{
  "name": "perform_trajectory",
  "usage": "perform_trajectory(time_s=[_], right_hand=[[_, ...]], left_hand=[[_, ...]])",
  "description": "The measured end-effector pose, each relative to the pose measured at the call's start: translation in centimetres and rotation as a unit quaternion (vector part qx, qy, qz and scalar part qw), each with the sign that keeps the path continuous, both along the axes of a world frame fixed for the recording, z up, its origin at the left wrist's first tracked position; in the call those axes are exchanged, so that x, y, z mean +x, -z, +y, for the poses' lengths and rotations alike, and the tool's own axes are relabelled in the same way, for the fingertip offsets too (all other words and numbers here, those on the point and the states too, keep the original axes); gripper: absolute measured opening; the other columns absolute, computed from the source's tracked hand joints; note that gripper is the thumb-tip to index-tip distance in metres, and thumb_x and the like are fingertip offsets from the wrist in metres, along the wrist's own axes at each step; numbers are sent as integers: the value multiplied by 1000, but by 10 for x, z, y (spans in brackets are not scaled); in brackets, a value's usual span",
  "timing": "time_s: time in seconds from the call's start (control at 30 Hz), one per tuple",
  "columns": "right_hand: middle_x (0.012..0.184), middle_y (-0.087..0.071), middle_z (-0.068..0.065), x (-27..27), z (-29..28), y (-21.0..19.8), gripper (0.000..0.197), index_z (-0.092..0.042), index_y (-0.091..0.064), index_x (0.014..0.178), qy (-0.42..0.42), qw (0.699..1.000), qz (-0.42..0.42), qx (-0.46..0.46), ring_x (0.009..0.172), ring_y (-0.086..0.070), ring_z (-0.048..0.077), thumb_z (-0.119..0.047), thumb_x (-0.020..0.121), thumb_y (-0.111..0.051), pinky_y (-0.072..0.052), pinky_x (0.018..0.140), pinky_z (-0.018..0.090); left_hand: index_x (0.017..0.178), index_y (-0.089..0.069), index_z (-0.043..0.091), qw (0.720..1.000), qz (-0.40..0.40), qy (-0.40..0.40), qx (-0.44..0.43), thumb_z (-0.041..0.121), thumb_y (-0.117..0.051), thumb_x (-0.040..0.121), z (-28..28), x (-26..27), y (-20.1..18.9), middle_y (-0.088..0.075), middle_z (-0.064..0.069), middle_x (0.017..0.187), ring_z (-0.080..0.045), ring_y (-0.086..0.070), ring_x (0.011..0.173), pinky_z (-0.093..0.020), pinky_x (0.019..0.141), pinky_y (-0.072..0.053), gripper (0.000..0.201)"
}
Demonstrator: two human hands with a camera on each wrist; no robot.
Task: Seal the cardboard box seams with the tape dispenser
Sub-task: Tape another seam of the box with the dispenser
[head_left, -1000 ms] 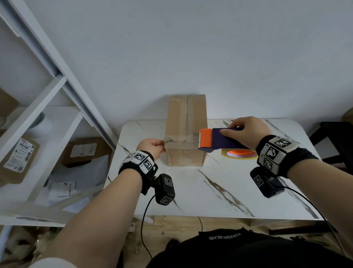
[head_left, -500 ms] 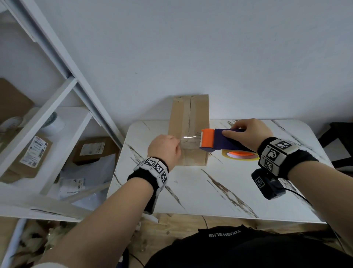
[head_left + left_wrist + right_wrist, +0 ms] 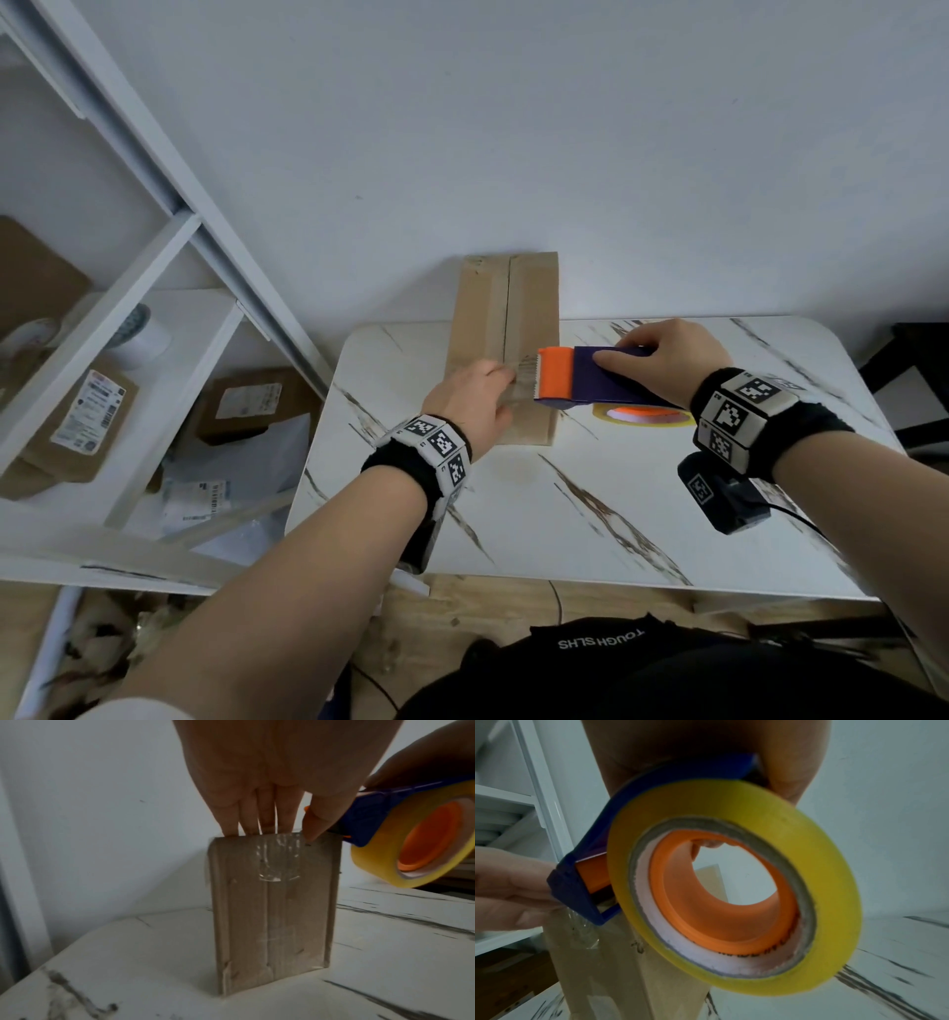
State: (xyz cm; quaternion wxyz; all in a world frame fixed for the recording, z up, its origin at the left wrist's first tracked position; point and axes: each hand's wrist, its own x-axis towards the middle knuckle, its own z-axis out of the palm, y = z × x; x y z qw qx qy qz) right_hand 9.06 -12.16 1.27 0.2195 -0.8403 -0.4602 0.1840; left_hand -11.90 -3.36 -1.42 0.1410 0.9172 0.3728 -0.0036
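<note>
Hands [image 3: 475, 398] [image 3: 667, 360] at box [image 3: 506, 313], shelf [image 3: 169, 329] left.

Readable text: one garment print, the rest too small or blurred

We can read only one text for certain: the white letters "TOUGH SLHS" on the black garment [image 3: 601, 642] at the bottom of the head view, seen upside down from where we look. We see black-and-white square code markers on the left wristband [image 3: 436, 447] and the right wristband [image 3: 739, 411], but they carry no letters. We make out shipping labels with barcodes on the brown parcels [image 3: 92, 406] on the white shelf, their print too small to read. Dark lettering runs along the inner core of the tape roll [image 3: 786, 938] in the right wrist view, too blurred for us to read.
</note>
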Motion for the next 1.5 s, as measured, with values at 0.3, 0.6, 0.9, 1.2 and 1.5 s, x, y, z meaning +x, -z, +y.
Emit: perform_trajectory(time_s=[0.3, 0.6, 0.9, 1.2, 1.5], right_hand=[[91, -67, -2, 7, 2, 4, 23, -27, -71, 86, -10, 1000, 17, 3, 86, -59, 18, -46, 77, -64, -46, 73, 29], [89, -67, -3, 17, 5, 11, 25, -28, -71, 83, -35, 998, 50, 5, 84, -60, 16, -50, 75, -66, -44, 72, 28], [72, -65, -6, 28, -2, 10, 28, -25, -71, 77, -71, 995, 63, 10, 75, -62, 18, -53, 77, -65, -50, 72, 34], [74, -69, 0, 69, -28, 17, 33, -23, -71, 75, -65, 997, 39, -12, 74, -63, 19, -55, 76, -64, -50, 69, 34], [72, -64, -5, 62, -17, 26, 36, -24, -69, 79, -94, 994, 14, -46, 70, -58, 15, -58, 78, -59, -41, 59, 26]], left_hand=[[130, -50, 13, 999, -33, 6, 22, 17, -44, 90, -11, 16, 4, -48, -1, 137, -25, -54, 112, -35, 89, -47, 40], [143, -31, 14, 997, -14, 37, 62, 17, -50, 87, -13, 15, 29, -37, -9, 145, -27, -36, 132, -38, 113, -30, 59], [148, -15, 17, 993, 43, 51, 98, 20, -47, 87, -11, 12, 33, -19, -3, 156, -18, -17, 144, -29, 118, -3, 70], [148, -16, 20, 994, 58, 18, 90, 26, -48, 88, -14, 17, 29, -16, 2, 157, -15, -14, 144, -32, 119, -3, 68], [121, -52, 18, 991, -4, -113, 70, 51, -37, 91, -27, 46, 22, -55, -5, 129, -25, -48, 120, -46, 111, -27, 47]])
